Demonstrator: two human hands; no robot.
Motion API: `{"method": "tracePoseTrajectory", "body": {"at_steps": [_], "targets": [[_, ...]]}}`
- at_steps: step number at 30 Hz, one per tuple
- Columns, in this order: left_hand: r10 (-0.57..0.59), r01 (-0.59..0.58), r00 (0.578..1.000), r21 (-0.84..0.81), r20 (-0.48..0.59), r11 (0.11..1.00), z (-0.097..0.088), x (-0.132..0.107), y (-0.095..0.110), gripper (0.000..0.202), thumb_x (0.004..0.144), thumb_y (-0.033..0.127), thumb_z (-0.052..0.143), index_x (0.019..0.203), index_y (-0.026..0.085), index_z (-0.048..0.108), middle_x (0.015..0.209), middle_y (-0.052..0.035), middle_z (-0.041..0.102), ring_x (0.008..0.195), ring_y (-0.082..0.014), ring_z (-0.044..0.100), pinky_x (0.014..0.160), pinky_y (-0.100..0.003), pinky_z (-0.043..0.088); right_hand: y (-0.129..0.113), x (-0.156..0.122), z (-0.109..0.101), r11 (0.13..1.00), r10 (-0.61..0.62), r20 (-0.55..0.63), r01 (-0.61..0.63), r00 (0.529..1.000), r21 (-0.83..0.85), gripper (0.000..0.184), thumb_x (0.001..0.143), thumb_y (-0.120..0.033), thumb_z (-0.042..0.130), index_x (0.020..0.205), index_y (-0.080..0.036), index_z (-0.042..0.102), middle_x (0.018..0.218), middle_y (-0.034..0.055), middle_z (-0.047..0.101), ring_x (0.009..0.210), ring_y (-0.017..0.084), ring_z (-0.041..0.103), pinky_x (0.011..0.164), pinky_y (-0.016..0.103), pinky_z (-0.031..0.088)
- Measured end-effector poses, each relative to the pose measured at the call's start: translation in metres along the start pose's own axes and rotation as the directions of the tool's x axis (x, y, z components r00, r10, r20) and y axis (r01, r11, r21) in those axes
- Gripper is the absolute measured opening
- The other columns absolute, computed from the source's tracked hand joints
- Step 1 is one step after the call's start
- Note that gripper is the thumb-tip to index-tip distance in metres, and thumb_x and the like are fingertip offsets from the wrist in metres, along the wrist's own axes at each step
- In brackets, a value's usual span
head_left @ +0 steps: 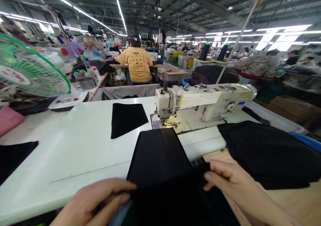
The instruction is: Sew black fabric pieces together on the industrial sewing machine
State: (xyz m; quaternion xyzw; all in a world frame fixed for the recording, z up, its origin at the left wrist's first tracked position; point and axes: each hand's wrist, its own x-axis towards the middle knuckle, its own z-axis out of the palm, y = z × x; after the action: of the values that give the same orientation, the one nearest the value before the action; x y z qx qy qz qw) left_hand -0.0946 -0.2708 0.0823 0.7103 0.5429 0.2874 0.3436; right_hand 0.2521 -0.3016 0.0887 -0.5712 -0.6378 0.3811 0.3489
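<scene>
both hands (160,196) seemingly pinch black fabric (160,159) flat.

Sewing station surroundings

A green fan (30,68), a small black panel (126,118) and a sewing machine (200,103) are set on the white table (75,152).

No legible text; sewing machine (205,103) label unreadable

A garment factory floor: behind the sewing machine (200,103), rows of worktables, seated workers and long ceiling strip lights.
</scene>
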Motion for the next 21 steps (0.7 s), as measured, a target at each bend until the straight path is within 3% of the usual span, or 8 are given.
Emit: {"method": "tracePoseTrajectory", "body": {"at_steps": [2, 4, 7, 10, 13, 18, 21], "targets": [[-0.012, 0.004, 0.997, 0.100, 0.081, 0.995, 0.003, 0.037, 0.002, 0.024, 0.077, 0.052, 0.060, 0.079, 0.031, 0.073, 0.066, -0.0015, 0.071, 0.058, -0.0229, 0.065, 0.058, -0.031, 0.052, 0.016, 0.024, 0.013, 0.999, 0.032, -0.057, -0.032, 0.998, -0.002, 0.034, 0.088, -0.041, 0.058, 0.059, -0.023, 0.052, 0.051, -0.0064, 0.049, 0.047, 0.013, 0.058, 0.047, 0.022, 0.050], [-0.005, -0.010, 0.998, 0.258, 0.055, 0.966, 0.008, 0.078, -0.002, 0.028, 0.084, 0.049, 0.051, 0.072, 0.026, 0.063, 0.060, -0.0007, 0.064, 0.054, -0.0215, 0.061, 0.055, -0.031, 0.047, 0.032, 0.056, 0.026, 0.997, 0.020, -0.081, -0.025, 0.996, -0.067, 0.032, 0.090, -0.040, 0.056, 0.062, -0.023, 0.052, 0.052, -0.0078, 0.044, 0.046, 0.012, 0.054, 0.047, 0.022, 0.047], [0.038, -0.026, 0.999, 0.507, -0.013, 0.862, 0.023, 0.130, -0.018, 0.025, 0.088, 0.039, 0.046, 0.071, 0.023, 0.057, 0.071, -0.0034, 0.065, 0.070, -0.0235, 0.064, 0.064, -0.031, 0.047, 0.051, 0.106, 0.043, 0.954, -0.111, -0.166, 0.058, 0.980, -0.295, 0.022, 0.088, -0.031, 0.060, 0.069, -0.021, 0.063, 0.072, -0.0018, 0.061, 0.072, 0.016, 0.064, 0.072, 0.027, 0.052], [0.045, 0.011, 0.996, 0.587, -0.081, 0.810, 0.037, 0.163, -0.039, 0.015, 0.086, 0.031, 0.051, 0.083, 0.021, 0.061, 0.099, -0.0102, 0.066, 0.094, -0.0279, 0.064, 0.079, -0.036, 0.050, 0.063, 0.145, 0.057, 0.929, -0.146, -0.229, 0.054, 0.962, -0.366, 0.013, 0.087, -0.027, 0.063, 0.079, -0.021, 0.072, 0.102, 0.0051, 0.068, 0.101, 0.020, 0.064, 0.096, 0.032, 0.047], [0.041, 0.026, 0.993, 0.563, -0.107, 0.826, 0.044, 0.181, -0.055, 0.011, 0.080, 0.028, 0.059, 0.086, 0.019, 0.061, 0.110, -0.0141, 0.063, 0.103, -0.0312, 0.060, 0.087, -0.041, 0.049, 0.069, 0.167, 0.069, 0.927, -0.134, -0.270, 0.024, 0.954, -0.375, 0.014, 0.087, -0.026, 0.063, 0.083, -0.021, 0.075, 0.109, 0.0078, 0.069, 0.108, 0.023, 0.061, 0.101, 0.038, 0.044], [0.031, 0.021, 0.994, 0.458, -0.105, 0.889, 0.045, 0.185, -0.061, 0.012, 0.078, 0.025, 0.058, 0.069, 0.022, 0.049, 0.082, -0.0068, 0.060, 0.085, -0.0264, 0.061, 0.083, -0.040, 0.049, 0.070, 0.177, 0.074, 0.943, -0.159, -0.310, 0.052, 0.937, -0.328, 0.013, 0.085, -0.019, 0.062, 0.079, -0.019, 0.074, 0.094, 0.0074, 0.071, 0.098, 0.023, 0.065, 0.094, 0.036, 0.049], [0.010, 0.047, 0.988, 0.357, -0.155, 0.933, 0.039, 0.171, -0.055, 0.014, 0.085, 0.032, 0.051, 0.076, 0.022, 0.048, 0.079, -0.0038, 0.061, 0.077, -0.0222, 0.062, 0.075, -0.036, 0.050, 0.063, 0.164, 0.063, 0.956, -0.200, -0.332, 0.109, 0.922, -0.273, 0.017, 0.088, -0.027, 0.060, 0.082, -0.018, 0.073, 0.095, 0.0074, 0.070, 0.089, 0.019, 0.067, 0.084, 0.031, 0.053]]}}
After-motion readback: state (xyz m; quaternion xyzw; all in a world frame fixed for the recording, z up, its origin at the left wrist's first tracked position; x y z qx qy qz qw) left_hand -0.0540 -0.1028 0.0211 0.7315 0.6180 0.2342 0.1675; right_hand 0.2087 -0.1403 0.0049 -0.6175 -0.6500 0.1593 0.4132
